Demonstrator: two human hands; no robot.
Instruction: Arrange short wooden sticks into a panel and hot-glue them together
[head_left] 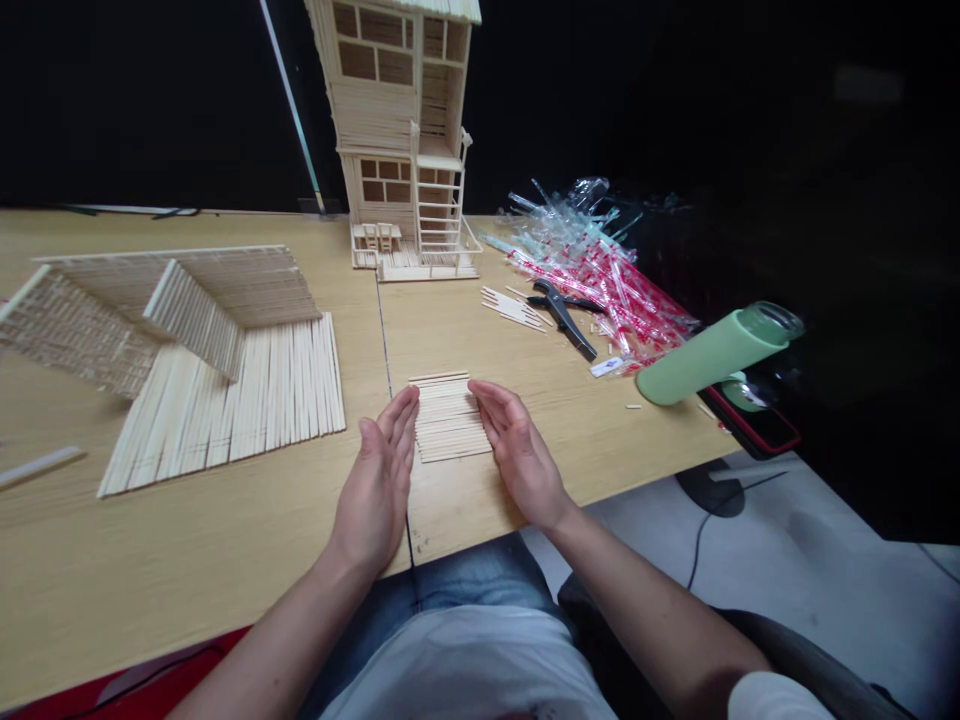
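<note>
A row of thin wooden sticks (451, 420) lies side by side on the table, close in front of me. My left hand (376, 480) stands on edge along the row's left ends, its fingers straight and open. Along the right ends, my right hand (521, 455) is held the same way, fingers stretched out with the palm facing the sticks. Both hands are at the stick ends; neither grips anything. One stick at the far side lies slightly apart from the others.
A part-built stick structure with walls (240, 390) stands left. Behind is a tall stick house model (382, 120). To the right are loose short sticks (514, 308), black-handled cutters (566, 318), plastic wrappers (600, 270), a green bottle (697, 360) and a phone (757, 420) near the table edge.
</note>
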